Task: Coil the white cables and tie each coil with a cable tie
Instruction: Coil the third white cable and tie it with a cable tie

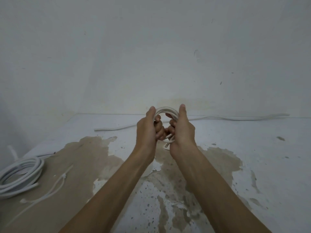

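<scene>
I hold a small coil of white cable (165, 109) upright in front of me, above the floor. My left hand (148, 127) grips its left side and my right hand (180, 130) grips its right side, fingers curled through the loop. A loose cable end (166, 146) hangs below my right hand. A larger white cable coil (21, 172) lies on the floor at the far left. White cable ties (55, 184) lie beside that coil.
A long straight white cable (218, 117) stretches along the foot of the white wall (151, 47). The floor (218, 165) is white paint worn through to bare patches. Another cable piece (13, 152) shows at the left edge.
</scene>
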The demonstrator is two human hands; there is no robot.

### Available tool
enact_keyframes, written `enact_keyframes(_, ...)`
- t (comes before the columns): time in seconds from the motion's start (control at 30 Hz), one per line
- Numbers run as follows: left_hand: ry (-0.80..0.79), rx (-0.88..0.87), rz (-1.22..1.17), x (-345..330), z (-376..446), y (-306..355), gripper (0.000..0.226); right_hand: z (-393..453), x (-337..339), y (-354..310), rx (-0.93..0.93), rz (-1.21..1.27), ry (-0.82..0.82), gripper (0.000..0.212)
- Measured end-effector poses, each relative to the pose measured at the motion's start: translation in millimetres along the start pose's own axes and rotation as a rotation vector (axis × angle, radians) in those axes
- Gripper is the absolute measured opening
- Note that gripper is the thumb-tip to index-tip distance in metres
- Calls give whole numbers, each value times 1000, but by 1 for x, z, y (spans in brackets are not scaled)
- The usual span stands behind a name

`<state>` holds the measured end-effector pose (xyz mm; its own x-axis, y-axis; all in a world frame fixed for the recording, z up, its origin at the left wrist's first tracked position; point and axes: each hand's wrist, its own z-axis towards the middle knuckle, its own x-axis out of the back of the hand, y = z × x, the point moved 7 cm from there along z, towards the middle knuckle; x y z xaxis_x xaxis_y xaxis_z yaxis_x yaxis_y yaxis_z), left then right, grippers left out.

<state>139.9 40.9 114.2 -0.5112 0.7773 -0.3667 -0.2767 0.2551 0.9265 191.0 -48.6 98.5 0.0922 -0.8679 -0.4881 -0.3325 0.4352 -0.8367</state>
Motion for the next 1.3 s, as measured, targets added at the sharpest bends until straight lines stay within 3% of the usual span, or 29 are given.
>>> enact_keyframes(0.2,102,-215,425,-2,-12,-6,50,2,21,-1,61,32,167,36)
enact_keyframes(0.33,0,-71,507,-5,-2,-24,62,10,31,-1,64,10,225,36)
enact_keyframes(0.5,-107,-151,588,-3,4,-23,51,21,36,-7,296,-337,125,46)
enact_keyframes(0.6,-74,18,530,6,8,-27,61,19,30,-4,369,-421,95,43)
enact_keyframes(0.7,-18,171,358,10,4,-36,52,20,31,13,195,-253,148,27)
enact_keyframes(0.77,98,187,254,15,3,-39,48,18,28,24,78,-147,145,20)
enact_keyframes(0.87,272,170,85,25,0,-37,41,14,17,25,78,-78,51,19)
enact_keyframes(1.07,459,201,-77,36,-11,-44,35,5,4,32,155,-304,-1,45)
enact_keyframes(1.17,383,180,61,33,-11,-44,36,11,12,32,164,-306,90,44)
enact_keyframes(1.3,127,186,268,27,-8,-29,39,19,17,24,201,-378,102,40)
